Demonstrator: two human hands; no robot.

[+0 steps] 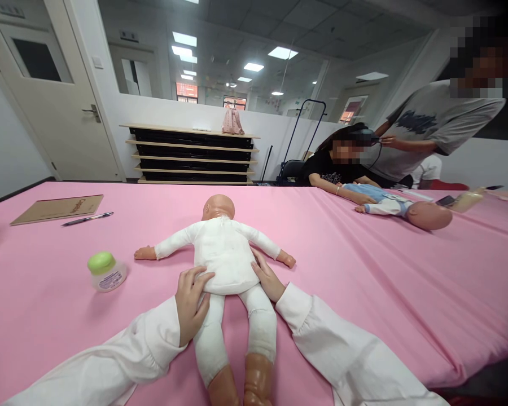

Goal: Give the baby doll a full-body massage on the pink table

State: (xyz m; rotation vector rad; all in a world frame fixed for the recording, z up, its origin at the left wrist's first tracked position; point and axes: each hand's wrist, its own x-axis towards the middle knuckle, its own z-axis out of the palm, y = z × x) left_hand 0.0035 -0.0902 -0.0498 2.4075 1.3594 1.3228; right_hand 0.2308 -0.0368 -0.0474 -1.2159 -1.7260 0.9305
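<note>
A baby doll (224, 248) with a white cloth body lies on the pink sheet, its head away from me and its bare feet towards me. Both of its arms are spread out sideways. My left hand (190, 301) rests on the doll's left-hand hip as I see it, fingers spread over the lower edge of the torso. On the opposite side, my right hand (270, 277) lies along the doll's waist with its fingers stretched out and the thumb side against the cloth. A small jar (107, 272) with a green lid stands to the left of the doll.
A brown notebook (59, 208) and a pen (87, 219) lie at the far left of the pink-covered table (330, 316). At the right back, a second doll (389, 202) lies by a seated person in black; another person in grey stands behind. A bottle (468, 199) lies nearby.
</note>
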